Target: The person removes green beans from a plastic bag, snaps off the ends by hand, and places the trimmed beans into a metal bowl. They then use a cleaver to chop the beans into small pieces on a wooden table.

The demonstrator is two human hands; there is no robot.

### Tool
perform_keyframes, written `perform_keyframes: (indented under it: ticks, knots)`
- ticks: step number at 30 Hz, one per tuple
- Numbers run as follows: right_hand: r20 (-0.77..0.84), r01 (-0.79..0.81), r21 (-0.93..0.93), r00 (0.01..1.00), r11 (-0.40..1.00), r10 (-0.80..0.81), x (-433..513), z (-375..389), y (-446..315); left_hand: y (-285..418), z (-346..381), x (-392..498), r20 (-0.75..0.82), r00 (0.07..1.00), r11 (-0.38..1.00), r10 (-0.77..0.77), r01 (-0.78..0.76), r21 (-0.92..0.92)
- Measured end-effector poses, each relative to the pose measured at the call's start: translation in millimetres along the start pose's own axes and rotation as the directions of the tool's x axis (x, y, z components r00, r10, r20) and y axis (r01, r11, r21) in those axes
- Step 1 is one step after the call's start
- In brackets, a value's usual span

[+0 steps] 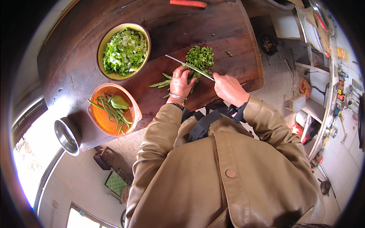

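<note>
My left hand point(181, 83) presses down on a bunch of long green beans point(161, 83) lying on the dark wooden table point(159, 108). In my right hand point(229, 87) is a knife point(189, 67), seen nearly edge-on as a thin pale line. Its blade crosses the beans just beyond my left fingertips. A heap of chopped green beans point(200, 57) lies on the far side of the blade. The knife's handle is hidden inside my right fist.
To the left stand a yellow bowl point(100, 64) of chopped leafy greens point(124, 51), an orange plastic colander point(95, 121) with whole beans and a pale green chayote point(119, 101), and a metal bowl point(67, 136) by the table edge. A carrot point(188, 3) lies at the far side.
</note>
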State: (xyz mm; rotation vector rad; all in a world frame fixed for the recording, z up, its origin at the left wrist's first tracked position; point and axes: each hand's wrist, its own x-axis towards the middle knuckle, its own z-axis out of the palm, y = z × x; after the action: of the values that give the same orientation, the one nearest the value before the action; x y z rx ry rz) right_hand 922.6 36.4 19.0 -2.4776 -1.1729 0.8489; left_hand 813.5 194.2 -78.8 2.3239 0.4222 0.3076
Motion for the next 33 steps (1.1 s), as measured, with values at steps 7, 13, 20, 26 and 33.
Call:
perform_keyframes:
  ticks: [7, 13, 20, 26, 33]
  knots:
    - [-0.163, 0.081, 0.019, 0.984, 0.996, -0.077, 37, 32, 7, -3, 2, 1, -0.013, 1.0, 1.0, 0.019, -0.019, 0.01]
    - [-0.077, 0.068, 0.045, 0.995, 0.997, -0.065, 6, 4, 6, -1, 1, -1, -0.011, 1.0, 1.0, 0.019, -0.019, 0.018]
    - [0.037, 0.023, -0.036, 0.999, 0.999, -0.022, 5, -4, -9, 1, 0, 0, -0.005, 1.0, 0.999, -0.001, 0.001, 0.053]
    - [-0.092, 0.052, 0.003, 0.994, 0.999, -0.051, 37, 28, 4, -1, 3, -2, -0.021, 1.0, 1.0, -0.014, 0.014, 0.028]
    - [-0.022, 0.105, 0.015, 0.994, 0.994, -0.105, 1, -6, 6, 0, 4, -2, -0.058, 0.998, 0.998, 0.025, -0.021, 0.065]
